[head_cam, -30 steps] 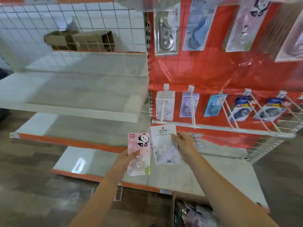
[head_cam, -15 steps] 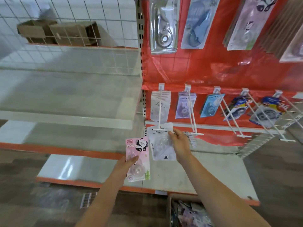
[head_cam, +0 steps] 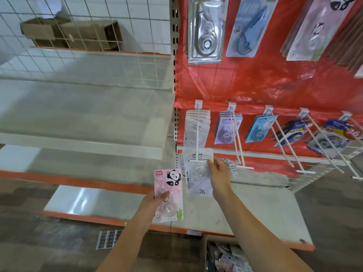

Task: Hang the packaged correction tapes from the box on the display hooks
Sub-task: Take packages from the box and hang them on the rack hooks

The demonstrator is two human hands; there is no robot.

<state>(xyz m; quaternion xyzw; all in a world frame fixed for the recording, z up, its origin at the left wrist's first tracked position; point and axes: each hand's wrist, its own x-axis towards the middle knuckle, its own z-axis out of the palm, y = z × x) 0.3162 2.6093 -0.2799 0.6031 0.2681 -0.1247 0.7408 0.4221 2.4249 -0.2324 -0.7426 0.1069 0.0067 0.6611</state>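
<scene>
A person stands before a shop display, both bare arms reaching forward. The right hand pinches the right edge of a white correction tape pack printed with "36", holding it upright at the front tip of the leftmost white display hook; the pack's top appears to meet the hook's end, though the blur makes it hard to tell if it is threaded on. Further back on that hook hangs a stack of matching white packs. The left hand grips a pink panda pack by its lower left side, thumb across the front, held just left of and lower than the white one. Neighbouring hooks carry lilac packs and blue packs against a red backing. The open cardboard box of packs sits at the bottom edge, below the right forearm.
</scene>
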